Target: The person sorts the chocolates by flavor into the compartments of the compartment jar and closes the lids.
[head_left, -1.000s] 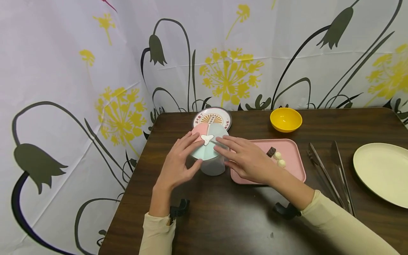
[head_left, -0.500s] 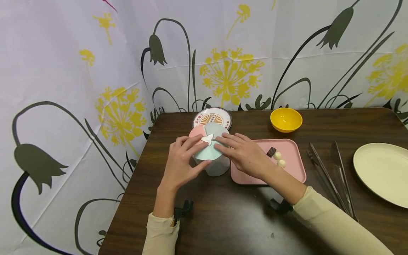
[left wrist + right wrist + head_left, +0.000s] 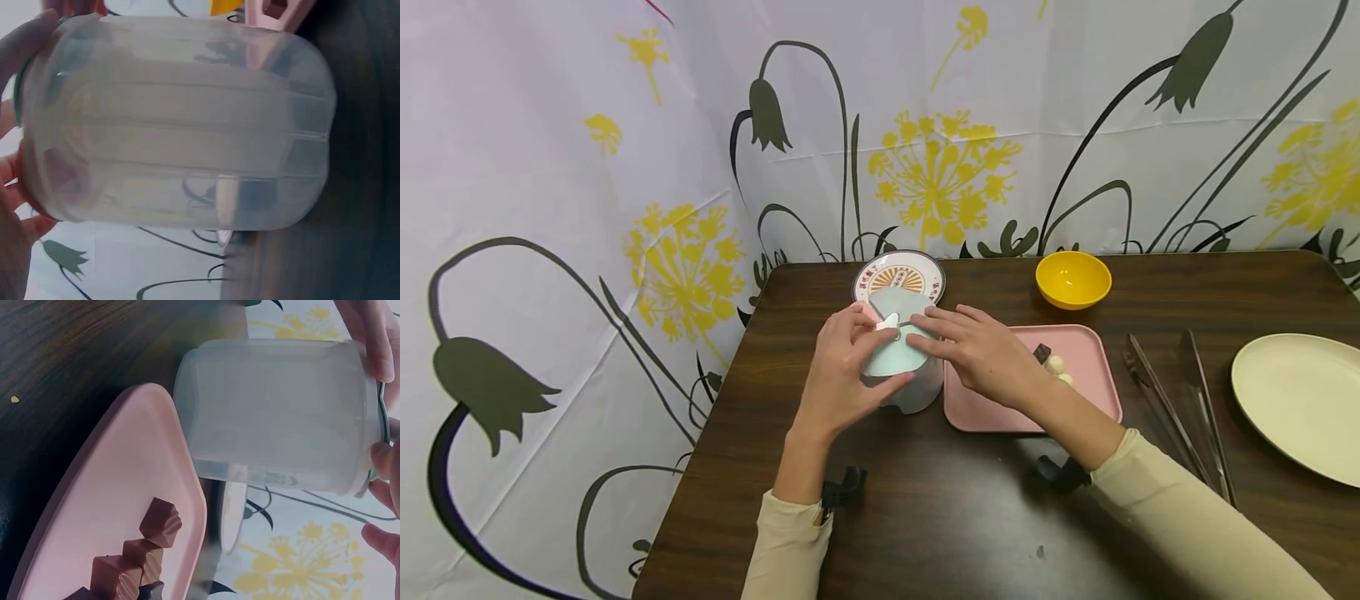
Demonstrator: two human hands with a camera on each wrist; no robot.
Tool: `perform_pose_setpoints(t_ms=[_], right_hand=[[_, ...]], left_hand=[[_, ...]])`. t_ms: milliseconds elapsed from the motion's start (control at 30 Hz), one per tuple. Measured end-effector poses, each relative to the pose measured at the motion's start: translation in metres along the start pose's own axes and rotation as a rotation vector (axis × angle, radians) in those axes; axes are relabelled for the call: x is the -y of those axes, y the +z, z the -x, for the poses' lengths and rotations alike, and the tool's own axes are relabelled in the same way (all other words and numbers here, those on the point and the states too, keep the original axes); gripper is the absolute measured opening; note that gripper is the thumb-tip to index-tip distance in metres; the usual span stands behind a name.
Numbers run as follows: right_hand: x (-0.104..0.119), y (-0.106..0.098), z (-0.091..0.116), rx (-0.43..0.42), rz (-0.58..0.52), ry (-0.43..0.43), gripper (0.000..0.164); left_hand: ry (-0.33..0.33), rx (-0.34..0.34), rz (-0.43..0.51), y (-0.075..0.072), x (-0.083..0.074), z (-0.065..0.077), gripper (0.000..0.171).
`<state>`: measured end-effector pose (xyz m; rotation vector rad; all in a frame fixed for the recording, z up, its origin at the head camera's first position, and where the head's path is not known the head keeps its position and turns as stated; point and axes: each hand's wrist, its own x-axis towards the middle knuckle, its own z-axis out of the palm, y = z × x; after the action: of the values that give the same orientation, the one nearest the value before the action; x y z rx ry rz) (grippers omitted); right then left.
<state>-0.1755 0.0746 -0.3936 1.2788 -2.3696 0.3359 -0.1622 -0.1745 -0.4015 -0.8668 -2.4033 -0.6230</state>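
Note:
A clear, frosted canister [image 3: 187,125] stands on the dark wooden table, with a round lid [image 3: 895,358] on top in mint, grey-blue and pink sections. At the lid's centre is a small white knob [image 3: 889,322]. My left hand [image 3: 838,375] grips the lid from the left, thumb at its front edge and fingers by the knob. My right hand [image 3: 992,358] rests its extended fingers on the lid's right side. The canister's walls look plain in the right wrist view, and most of the pink section is hidden by my left fingers.
Right of the canister lies a pink tray [image 3: 1082,400] with brown chocolates [image 3: 161,522] and pale round pieces [image 3: 1055,364]. Behind stands a printed plate [image 3: 917,271]. A yellow bowl [image 3: 1072,283], metal tongs [image 3: 1168,408] and a cream plate [image 3: 1300,400] are farther right.
The lid and its white knob have turned counterclockwise, and less pink shows. My left hand has moved slightly right, its fingers closing in around the knob. My right hand stays on the lid.

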Motion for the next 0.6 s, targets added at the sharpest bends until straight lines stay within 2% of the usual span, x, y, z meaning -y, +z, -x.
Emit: perform_pose_setpoints(t_ms=[133,300,467,600], right_hand=[[-0.004,0.000,-0.001,-0.017,-0.034,-0.007,0.064],[-0.008,0.002,-0.002,-0.024,-0.091,-0.009,0.065],[-0.010,0.001,-0.003,-0.002,-0.103,-0.002,0.066],[-0.012,-0.001,-0.005,0.019,-0.095,0.000,0.068]], left_hand=[[0.003,0.026,0.005,0.007,0.000,-0.001,0.058],[0.015,0.075,-0.103,0.006,-0.002,-0.002,0.064],[-0.015,0.159,-0.197,0.002,-0.006,-0.006,0.069],[-0.044,0.188,-0.238,0.002,-0.008,-0.008,0.070]])
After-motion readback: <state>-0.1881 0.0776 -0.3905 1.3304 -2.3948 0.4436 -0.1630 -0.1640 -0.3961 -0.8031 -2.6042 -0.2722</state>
